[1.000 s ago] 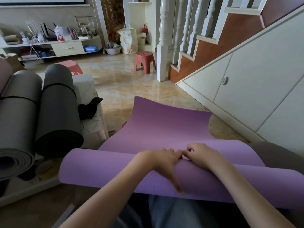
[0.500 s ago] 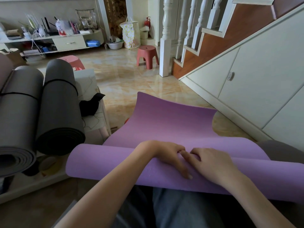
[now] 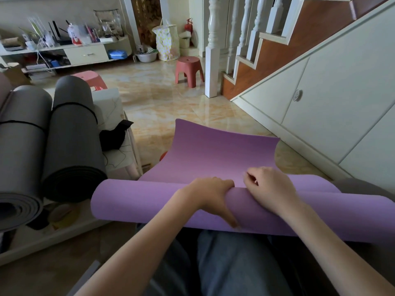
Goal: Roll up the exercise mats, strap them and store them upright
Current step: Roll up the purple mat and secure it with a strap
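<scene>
Two grey mats at far left, already rolled, each bound with a thin black strap, lying side by side rather than standing — strapped, by the look of it, but not yet stored upright. Next to them a black cloth bundle on a pale cushion, possibly more straps; cannot tell. Centre: purple mat partly rolled across the lap, roll running left to right, loose tail reaching forward over the tiled floor with its far edge curling up. Left hand draped over the top of the roll, fingers curled down the far side into the crease, thumb on the near side, a firm grip that likely keeps the turns tight. Right hand just beside it, fingers bent onto the roll's crest at the seam, pressing and tucking. Close pairing of hands probably for even tension at the middle. Further right, white cabinet doors under the stairs.
</scene>
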`<state>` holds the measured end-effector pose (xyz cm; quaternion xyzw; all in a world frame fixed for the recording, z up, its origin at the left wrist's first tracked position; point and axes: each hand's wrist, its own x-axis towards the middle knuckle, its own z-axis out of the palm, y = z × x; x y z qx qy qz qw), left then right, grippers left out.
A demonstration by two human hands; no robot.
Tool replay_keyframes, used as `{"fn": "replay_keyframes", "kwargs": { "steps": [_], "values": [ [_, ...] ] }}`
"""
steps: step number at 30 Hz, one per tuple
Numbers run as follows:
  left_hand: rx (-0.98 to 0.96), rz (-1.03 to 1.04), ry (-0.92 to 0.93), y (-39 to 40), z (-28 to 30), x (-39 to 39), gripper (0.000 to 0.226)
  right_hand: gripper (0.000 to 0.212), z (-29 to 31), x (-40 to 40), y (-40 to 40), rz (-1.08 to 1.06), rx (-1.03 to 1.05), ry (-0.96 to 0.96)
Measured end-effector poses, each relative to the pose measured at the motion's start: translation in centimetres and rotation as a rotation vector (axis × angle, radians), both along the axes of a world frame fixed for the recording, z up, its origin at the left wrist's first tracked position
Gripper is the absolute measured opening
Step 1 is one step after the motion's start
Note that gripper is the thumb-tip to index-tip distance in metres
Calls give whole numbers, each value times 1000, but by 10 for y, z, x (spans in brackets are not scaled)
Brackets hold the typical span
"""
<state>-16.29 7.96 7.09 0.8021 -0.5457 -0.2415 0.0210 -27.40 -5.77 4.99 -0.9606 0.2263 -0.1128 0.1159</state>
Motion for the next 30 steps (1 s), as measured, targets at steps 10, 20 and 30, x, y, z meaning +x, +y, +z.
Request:
{"fn": "replay_keyframes", "kwargs": {
  "steps": [10, 20, 30],
  "values": [
    [181, 67, 222, -27, 3, 23, 82, 65, -16, -9, 25, -137, -272, 35],
    [-38, -5, -191, -14, -2, 8, 97, 50, -4, 7, 4, -50, -80, 75],
    [56, -3, 61, -28, 3, 28, 90, 120, 16, -20, 1, 127, -139, 542]
  ]
}}
